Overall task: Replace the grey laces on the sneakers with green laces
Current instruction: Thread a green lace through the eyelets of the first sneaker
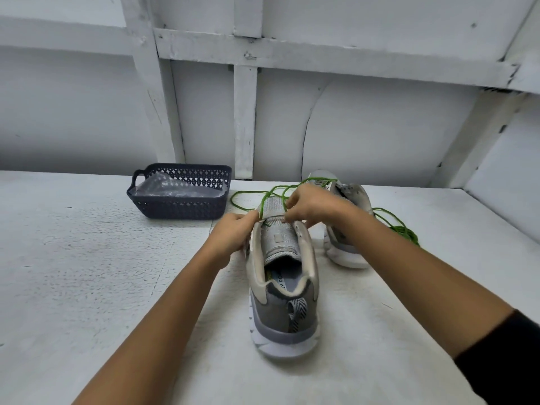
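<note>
A grey and beige sneaker (283, 290) stands in front of me, heel toward me, its tongue bare of laces. My left hand (232, 233) grips the sneaker's left eyelet edge near the toe end. My right hand (312, 204) pinches a green lace (264, 201) over the front of the tongue. The lace loops away across the table to the left and back. A second sneaker (347, 229) sits behind my right forearm, partly hidden. More green lace (404, 230) lies bunched to its right.
A dark blue plastic basket (181, 210) with clear plastic wrap inside stands at the back left of the white table (87, 273). A white panelled wall rises right behind the table.
</note>
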`<control>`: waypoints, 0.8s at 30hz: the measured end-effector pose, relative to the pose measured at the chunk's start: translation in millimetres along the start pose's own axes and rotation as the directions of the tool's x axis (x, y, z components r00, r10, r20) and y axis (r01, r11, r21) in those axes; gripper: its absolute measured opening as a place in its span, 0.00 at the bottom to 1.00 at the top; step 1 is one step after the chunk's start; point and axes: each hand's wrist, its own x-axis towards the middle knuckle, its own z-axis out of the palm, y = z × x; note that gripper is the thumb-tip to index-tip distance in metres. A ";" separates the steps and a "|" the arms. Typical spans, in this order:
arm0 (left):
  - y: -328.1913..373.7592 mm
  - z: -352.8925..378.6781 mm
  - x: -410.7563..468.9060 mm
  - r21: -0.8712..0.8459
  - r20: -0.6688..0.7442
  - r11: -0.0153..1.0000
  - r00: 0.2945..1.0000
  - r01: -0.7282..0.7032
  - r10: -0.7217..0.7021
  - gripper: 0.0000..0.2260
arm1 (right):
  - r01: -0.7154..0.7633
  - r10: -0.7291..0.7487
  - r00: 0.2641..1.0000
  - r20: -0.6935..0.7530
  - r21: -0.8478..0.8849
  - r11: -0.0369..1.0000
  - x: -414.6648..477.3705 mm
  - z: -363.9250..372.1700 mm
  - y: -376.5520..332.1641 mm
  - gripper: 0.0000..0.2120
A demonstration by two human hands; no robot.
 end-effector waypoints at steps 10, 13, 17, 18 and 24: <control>-3.6 -0.9 0.7 -0.046 0.033 0.999 0.999 -0.002 0.004 0.09 | 0.111 -0.015 0.983 0.182 -0.530 0.841 11.6 -3.8 -26.6 0.06; -7.0 -2.7 0.3 -0.042 0.038 0.999 0.999 -0.006 0.007 0.09 | 0.172 -0.053 0.981 0.188 -0.709 0.684 13.4 6.6 -33.8 0.04; -10.1 -4.6 3.5 -0.014 0.050 1.000 0.998 -0.025 0.025 0.08 | 0.219 -0.171 0.974 0.145 -0.777 0.590 16.8 15.2 -28.4 0.10; -10.1 -5.1 4.2 -0.012 0.051 0.999 0.998 -0.032 0.033 0.07 | 0.221 -0.200 0.971 0.127 -0.794 0.567 17.5 15.8 -27.5 0.10; -10.1 -5.0 2.8 -0.040 0.054 0.999 0.998 -0.022 0.024 0.16 | 0.326 -0.370 0.918 0.141 -0.799 0.505 24.5 20.5 -15.1 0.07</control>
